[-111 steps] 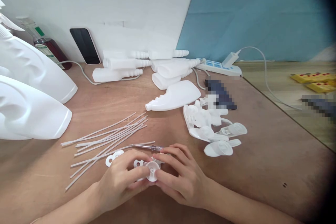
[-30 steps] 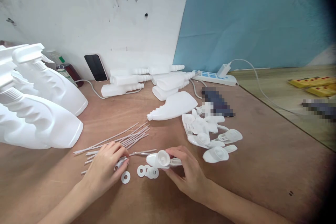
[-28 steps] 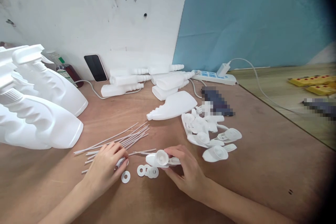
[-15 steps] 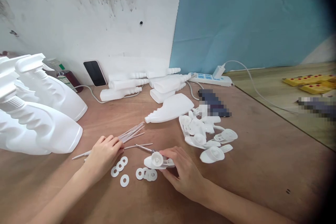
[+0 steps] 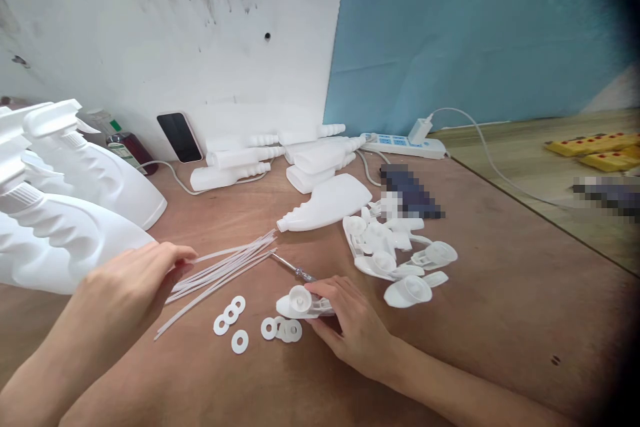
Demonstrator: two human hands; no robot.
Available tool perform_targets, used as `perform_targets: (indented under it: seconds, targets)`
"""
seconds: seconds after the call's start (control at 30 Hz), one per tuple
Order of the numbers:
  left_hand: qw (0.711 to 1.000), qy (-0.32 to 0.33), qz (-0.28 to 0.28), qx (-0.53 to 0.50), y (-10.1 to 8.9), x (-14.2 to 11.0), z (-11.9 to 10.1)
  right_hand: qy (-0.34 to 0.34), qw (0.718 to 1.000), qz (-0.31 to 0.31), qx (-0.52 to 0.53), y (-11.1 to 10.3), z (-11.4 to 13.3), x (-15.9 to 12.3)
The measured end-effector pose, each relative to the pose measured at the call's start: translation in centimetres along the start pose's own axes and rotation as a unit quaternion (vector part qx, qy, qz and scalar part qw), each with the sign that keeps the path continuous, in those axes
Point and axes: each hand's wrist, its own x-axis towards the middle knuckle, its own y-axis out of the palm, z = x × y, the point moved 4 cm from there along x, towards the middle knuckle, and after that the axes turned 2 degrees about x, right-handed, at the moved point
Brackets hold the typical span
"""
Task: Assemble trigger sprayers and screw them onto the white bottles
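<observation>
My right hand (image 5: 353,327) grips a white trigger sprayer head (image 5: 301,300) low over the table, its round cap opening facing me. My left hand (image 5: 133,287) is closed in a pinch, with one thin white plastic tube (image 5: 217,255) running out from its fingertips. Beside that hand lies a fanned bundle of similar tubes (image 5: 215,280). White ring washers (image 5: 240,341) lie between the hands, and another cluster of washers (image 5: 285,329) sits just below the sprayer head. A screwdriver (image 5: 295,269) rests behind my right hand, its handle partly hidden.
Several loose sprayer heads (image 5: 385,253) are heaped on the right. Behind lie white bottles (image 5: 327,203), a phone (image 5: 180,137) against the wall and a power strip (image 5: 400,145) with cables. Bottles with sprayers fitted (image 5: 65,227) stand at the left, near a dark red bottle (image 5: 133,147).
My left hand has moved left and toward me from the tube bundle, with a tube at its fingertips. The tubes and screwdriver have shifted. My right hand keeps the sprayer head almost still.
</observation>
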Motion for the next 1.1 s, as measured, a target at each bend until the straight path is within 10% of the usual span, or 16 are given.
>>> perform_targets:
  seconds: [0.23,0.5,0.77,1.1]
  targets:
    - [0.968,0.039,-0.021,-0.249,-0.9,3.9,-4.3,0.005,1.0,0.01,-0.019,0.1,0.0,0.2]
    - [0.844,-0.078,-0.027,-0.53,2.8,7.0,-7.2,0.005,0.999,0.025,-0.019,0.2,-0.2,0.1]
    - [0.901,-0.023,-0.063,-0.429,3.0,5.7,-6.6,0.014,0.999,0.034,-0.019,0.2,-0.4,0.1]
    - [0.88,-0.045,-0.096,-0.462,2.4,5.7,-6.0,0.022,0.998,0.058,-0.01,0.4,-0.5,-0.1]
